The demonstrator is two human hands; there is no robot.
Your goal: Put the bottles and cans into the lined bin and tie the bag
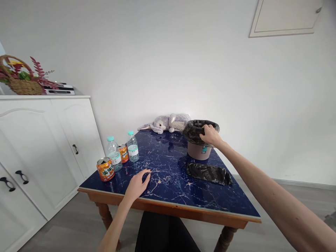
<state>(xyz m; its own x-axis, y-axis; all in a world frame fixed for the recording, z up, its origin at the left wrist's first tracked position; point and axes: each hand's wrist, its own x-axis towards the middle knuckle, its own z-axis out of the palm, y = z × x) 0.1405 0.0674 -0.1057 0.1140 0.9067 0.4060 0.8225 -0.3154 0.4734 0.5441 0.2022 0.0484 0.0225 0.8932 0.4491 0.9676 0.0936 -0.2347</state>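
My right hand [210, 135] reaches out and grips the near rim of a small bin [199, 149] lined with a black bag, at the far right of the blue marble table [168, 168]. My left hand [138, 184] rests flat on the tabletop near the front edge, fingers loosely stretched, holding nothing. A folded black bag [209, 173] lies on the table just in front of the bin.
Two water bottles [132, 146] and two orange cans [105, 169] stand at the table's left. A grey plush toy [165, 123] lies at the back by the wall. A white cabinet [39, 150] with a flower basket [22, 78] stands left.
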